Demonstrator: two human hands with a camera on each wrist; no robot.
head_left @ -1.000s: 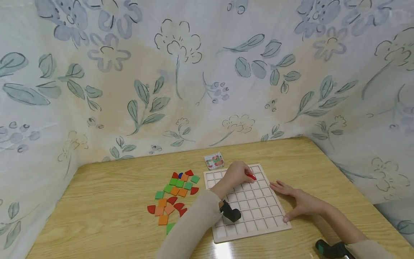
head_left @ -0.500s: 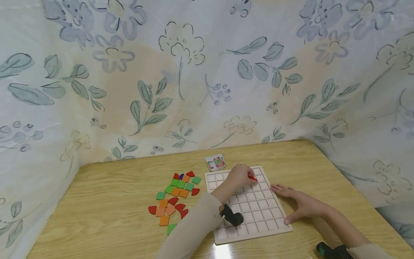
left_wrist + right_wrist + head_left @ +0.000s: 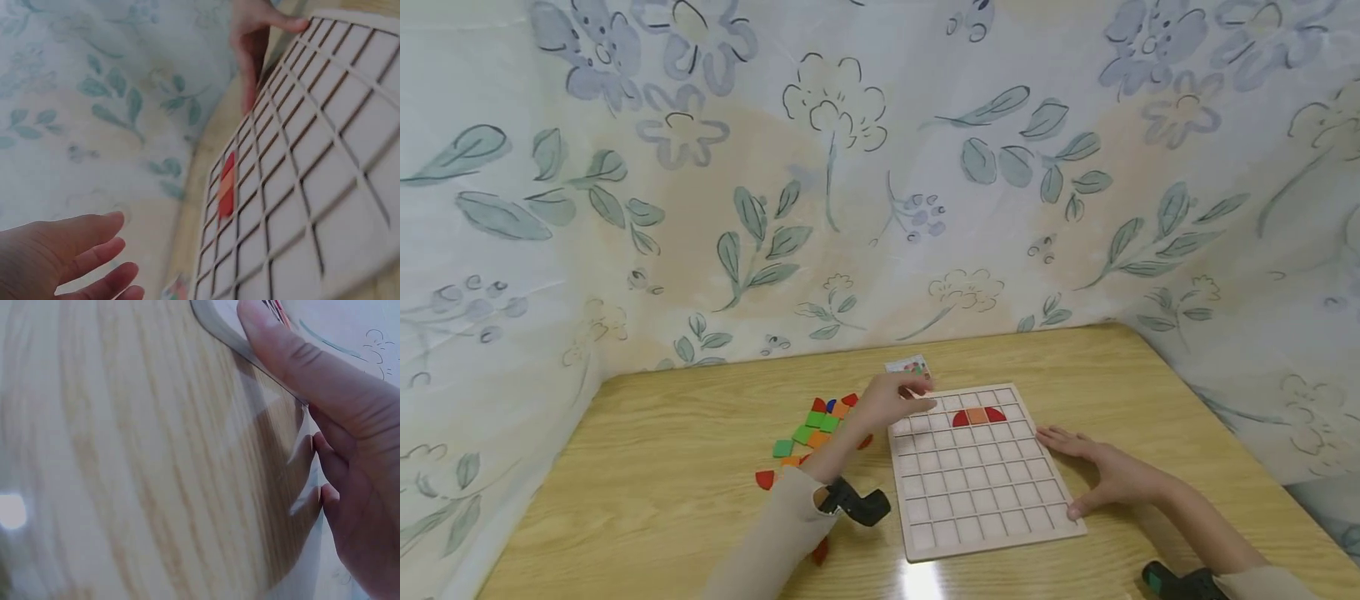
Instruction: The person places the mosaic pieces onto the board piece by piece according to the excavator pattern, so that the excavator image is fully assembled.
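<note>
A pale wooden grid board [image 3: 979,479] lies on the table. In its second row from the far side sit a red quarter-round tile [image 3: 961,418], an orange square tile [image 3: 977,416] and another red quarter-round tile [image 3: 996,414], side by side. My left hand [image 3: 887,402] is over the board's far left corner, and the left wrist view shows its fingers [image 3: 94,231] loosely spread with nothing between them. At the board's right edge rests my right hand [image 3: 1101,471], fingers extended, its thumb [image 3: 294,356] on the near right corner.
Several loose tiles, such as a green square [image 3: 783,448] and a red quarter-round [image 3: 764,480], lie left of the board, partly hidden by the left arm. A small patterned card [image 3: 913,365] lies behind the board. Floral cloth [image 3: 880,183] hangs behind the table.
My left hand has let go of the red quarter-round tile on the board and moved left. The row of three tiles now shows. My right hand stays at the board's edge.
</note>
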